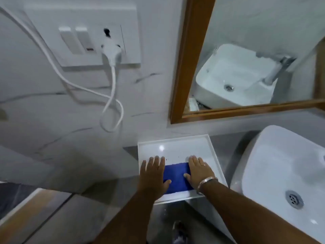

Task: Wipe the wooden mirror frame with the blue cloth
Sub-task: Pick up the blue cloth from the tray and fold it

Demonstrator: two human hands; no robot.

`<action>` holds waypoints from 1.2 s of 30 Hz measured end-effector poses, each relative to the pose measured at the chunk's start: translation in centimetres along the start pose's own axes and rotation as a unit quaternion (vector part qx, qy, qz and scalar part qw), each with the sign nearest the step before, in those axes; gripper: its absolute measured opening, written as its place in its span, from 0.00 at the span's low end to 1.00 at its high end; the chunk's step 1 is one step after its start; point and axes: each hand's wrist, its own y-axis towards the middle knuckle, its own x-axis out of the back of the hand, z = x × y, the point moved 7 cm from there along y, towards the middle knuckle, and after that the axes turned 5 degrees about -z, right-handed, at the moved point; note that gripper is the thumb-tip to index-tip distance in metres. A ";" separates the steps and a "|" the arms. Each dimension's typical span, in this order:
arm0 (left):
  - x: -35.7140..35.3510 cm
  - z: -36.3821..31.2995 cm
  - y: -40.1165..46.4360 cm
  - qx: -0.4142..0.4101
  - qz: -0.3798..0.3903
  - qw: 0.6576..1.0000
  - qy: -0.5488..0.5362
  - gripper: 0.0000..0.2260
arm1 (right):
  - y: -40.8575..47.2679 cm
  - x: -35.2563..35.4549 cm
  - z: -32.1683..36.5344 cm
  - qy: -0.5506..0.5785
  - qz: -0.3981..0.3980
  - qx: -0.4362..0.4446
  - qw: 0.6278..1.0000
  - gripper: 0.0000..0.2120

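Both hands flat on the blue cloth, frame not yet touched.

The blue cloth [176,178] lies folded on the white tray [175,140] near its front edge, beside the basin [281,164]. The left hand [153,176] and right hand [199,170] press on its two ends, fingers spread and flat, gripping nothing. This looks like the pick-up step: one hand must next gather and close on the cloth, then lift it to the wooden mirror frame [184,67], which hangs on the wall above the tray's far edge.
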 end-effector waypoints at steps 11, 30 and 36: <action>-1.2 1.1 3.8 0.013 0.028 0.999 -0.044 0.16 | 2.7 -0.4 1.3 -0.098 -0.038 0.065 0.992 0.14; 47.1 -4.7 -1.9 -0.130 -0.305 0.929 -0.162 0.06 | -8.8 45.5 3.9 0.043 -0.357 0.103 0.927 0.09; 62.7 -9.8 -7.0 -0.229 -0.452 0.846 -0.169 0.04 | -18.0 61.7 2.5 0.030 -0.474 0.115 0.872 0.07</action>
